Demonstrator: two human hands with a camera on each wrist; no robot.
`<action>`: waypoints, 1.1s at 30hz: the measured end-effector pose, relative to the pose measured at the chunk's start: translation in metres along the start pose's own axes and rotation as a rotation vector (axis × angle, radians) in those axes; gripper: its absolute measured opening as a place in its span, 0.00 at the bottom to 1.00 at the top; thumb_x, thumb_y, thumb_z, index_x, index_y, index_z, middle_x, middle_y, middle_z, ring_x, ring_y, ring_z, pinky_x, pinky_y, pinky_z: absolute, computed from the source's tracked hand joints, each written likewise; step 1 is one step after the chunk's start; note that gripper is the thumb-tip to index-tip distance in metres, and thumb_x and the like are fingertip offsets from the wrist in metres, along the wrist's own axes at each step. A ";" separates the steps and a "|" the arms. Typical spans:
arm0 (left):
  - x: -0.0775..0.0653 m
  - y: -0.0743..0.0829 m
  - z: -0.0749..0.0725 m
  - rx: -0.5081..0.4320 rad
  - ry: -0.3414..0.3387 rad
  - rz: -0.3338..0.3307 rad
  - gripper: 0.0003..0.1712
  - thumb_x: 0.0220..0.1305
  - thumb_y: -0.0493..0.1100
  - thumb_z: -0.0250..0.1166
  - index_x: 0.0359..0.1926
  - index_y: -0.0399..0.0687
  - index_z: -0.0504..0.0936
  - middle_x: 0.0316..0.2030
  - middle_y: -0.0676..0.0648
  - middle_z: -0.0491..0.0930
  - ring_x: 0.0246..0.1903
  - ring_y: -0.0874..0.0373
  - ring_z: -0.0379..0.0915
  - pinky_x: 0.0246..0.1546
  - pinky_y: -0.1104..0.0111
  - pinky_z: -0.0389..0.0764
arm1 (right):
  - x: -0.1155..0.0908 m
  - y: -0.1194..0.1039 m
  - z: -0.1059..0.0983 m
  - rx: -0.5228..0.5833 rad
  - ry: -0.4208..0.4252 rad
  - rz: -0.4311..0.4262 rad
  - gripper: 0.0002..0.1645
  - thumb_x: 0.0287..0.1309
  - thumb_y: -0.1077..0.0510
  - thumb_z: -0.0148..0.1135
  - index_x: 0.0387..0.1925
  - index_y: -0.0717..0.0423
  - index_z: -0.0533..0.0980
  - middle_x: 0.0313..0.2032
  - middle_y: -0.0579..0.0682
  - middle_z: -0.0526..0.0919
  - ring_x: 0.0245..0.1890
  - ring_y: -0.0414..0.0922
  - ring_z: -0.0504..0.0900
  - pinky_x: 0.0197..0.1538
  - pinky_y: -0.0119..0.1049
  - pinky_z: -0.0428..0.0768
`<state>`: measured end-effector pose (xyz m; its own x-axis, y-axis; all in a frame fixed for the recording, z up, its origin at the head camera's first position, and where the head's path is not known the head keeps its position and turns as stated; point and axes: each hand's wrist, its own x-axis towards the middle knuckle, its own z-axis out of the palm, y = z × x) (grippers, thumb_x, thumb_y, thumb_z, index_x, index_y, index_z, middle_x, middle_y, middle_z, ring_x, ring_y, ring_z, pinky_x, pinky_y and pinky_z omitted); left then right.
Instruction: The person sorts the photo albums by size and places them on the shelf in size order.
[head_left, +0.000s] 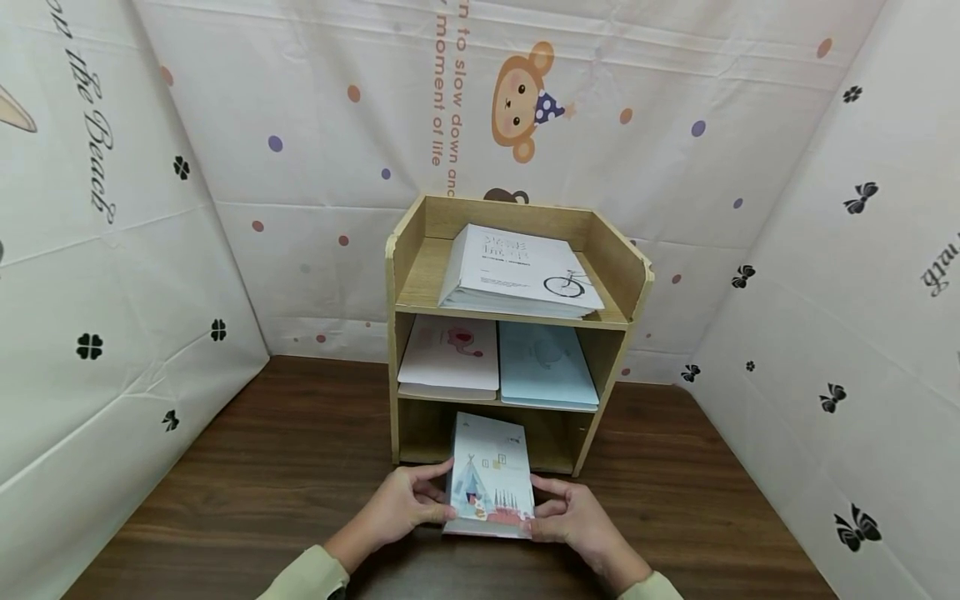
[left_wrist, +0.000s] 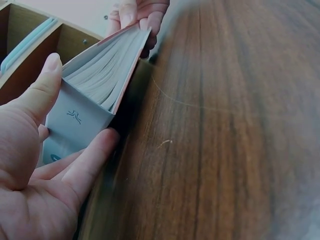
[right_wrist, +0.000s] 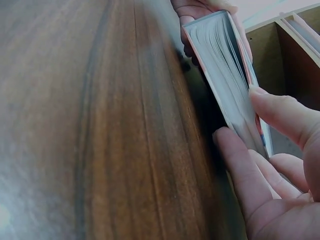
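A thick hardcover notebook [head_left: 495,467] with a tent drawing on its cover is held between both hands, its far end at the opening of the shelf's bottom compartment. My left hand [head_left: 408,502] grips the spine side, thumb near the top cover and fingers under it, as the left wrist view shows. On the page-edge side, my right hand [head_left: 573,517] pinches the notebook [right_wrist: 220,65] between thumb and fingers. The wooden shelf [head_left: 393,333] stands behind, with three levels.
On the top level lies a stack of white books [head_left: 517,267] with a bicycle drawing. The middle level holds pink notebooks [head_left: 450,354] on the left and blue notebooks [head_left: 547,358] on the right. A brown wooden table [head_left: 300,433] is under everything, with printed white cloth [head_left: 300,100] around it.
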<state>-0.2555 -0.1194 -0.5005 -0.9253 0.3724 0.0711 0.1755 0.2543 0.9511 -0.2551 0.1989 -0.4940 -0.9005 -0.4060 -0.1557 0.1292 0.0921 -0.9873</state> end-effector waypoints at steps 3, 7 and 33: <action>0.000 0.001 0.001 0.003 0.014 0.005 0.44 0.54 0.48 0.80 0.70 0.42 0.74 0.42 0.42 0.89 0.40 0.60 0.83 0.35 0.73 0.83 | 0.002 0.000 -0.001 0.011 0.003 0.001 0.51 0.52 0.70 0.76 0.73 0.75 0.60 0.35 0.55 0.90 0.37 0.44 0.88 0.44 0.40 0.90; 0.000 0.002 0.001 -0.019 0.026 0.016 0.43 0.55 0.46 0.79 0.70 0.42 0.74 0.43 0.40 0.88 0.42 0.57 0.84 0.35 0.74 0.84 | 0.004 0.001 -0.001 0.004 0.013 0.005 0.50 0.52 0.70 0.76 0.73 0.74 0.61 0.36 0.57 0.90 0.37 0.45 0.88 0.44 0.41 0.90; 0.007 -0.005 0.006 -0.063 0.093 0.047 0.37 0.60 0.44 0.76 0.68 0.40 0.76 0.47 0.35 0.87 0.39 0.58 0.86 0.35 0.75 0.85 | 0.014 0.001 -0.001 -0.004 0.071 -0.029 0.46 0.52 0.70 0.76 0.69 0.77 0.65 0.34 0.53 0.90 0.33 0.41 0.87 0.41 0.39 0.90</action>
<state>-0.2602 -0.1126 -0.5062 -0.9442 0.2976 0.1411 0.2008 0.1807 0.9628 -0.2680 0.1937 -0.4973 -0.9310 -0.3432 -0.1246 0.1015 0.0847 -0.9912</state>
